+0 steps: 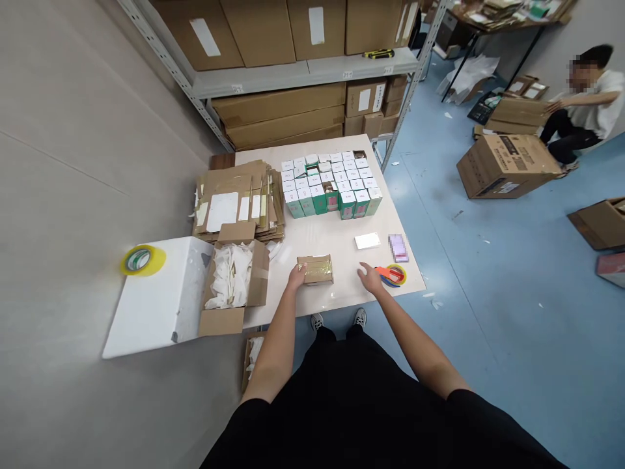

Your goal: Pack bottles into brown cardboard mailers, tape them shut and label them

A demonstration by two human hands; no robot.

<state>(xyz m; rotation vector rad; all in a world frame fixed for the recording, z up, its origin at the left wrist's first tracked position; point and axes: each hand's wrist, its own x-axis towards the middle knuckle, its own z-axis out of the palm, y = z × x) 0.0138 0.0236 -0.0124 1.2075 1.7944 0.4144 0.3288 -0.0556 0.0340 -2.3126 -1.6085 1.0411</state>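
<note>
A small cardboard box (317, 269) with shiny tape across its top lies near the front edge of the table. My left hand (297, 277) grips its left end. To the right, my right hand (370, 279) is low over the tabletop, fingers apart and holding nothing. Just beyond its fingers lies a tape dispenser (390, 275) in orange and blue, with a yellow roll. A flat white box (367, 241) sits ahead of my right hand. Beside it is a purple item (398, 248), blurred out in the picture.
Several green-and-white boxes (332, 179) stand in rows at the table's back. Flattened cardboard (229, 195) is stacked at left, behind an open carton (261, 277) of white paper. A yellow tape roll (141, 260) rests on a white block (151, 293). A person (593, 107) crouches by a large carton (508, 166).
</note>
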